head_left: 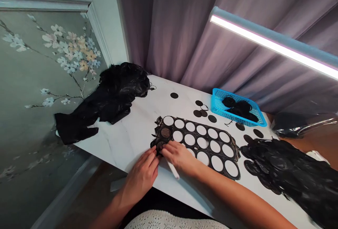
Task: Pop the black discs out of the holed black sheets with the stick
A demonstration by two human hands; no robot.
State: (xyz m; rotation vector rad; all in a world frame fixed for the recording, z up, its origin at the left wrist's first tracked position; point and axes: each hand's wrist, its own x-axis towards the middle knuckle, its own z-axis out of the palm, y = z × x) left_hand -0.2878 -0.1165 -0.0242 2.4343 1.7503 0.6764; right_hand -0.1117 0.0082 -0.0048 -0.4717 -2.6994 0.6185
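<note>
A black sheet (pixel 207 134) with rows of round cut-outs lies on the white table, the tabletop showing through most holes. Dark discs still fill the holes at its left end, such as the disc (pixel 166 132) in the middle row. My left hand (pixel 142 171) is closed at the sheet's near left corner, fingers together on its edge. My right hand (pixel 182 156) bends over the same corner, closed around a slim white-handled tool (pixel 173 169). The tool's tip is hidden under the fingers. Both hands' fingertips nearly meet.
Loose black discs (pixel 212 118) lie beyond the sheet. A blue basket (pixel 215 107) with black pieces stands at the back. Black sheets are heaped at left (pixel 116 91); a pile of black round pieces (pixel 287 165) lies at right. A lit tube lamp (pixel 264 42) hangs above.
</note>
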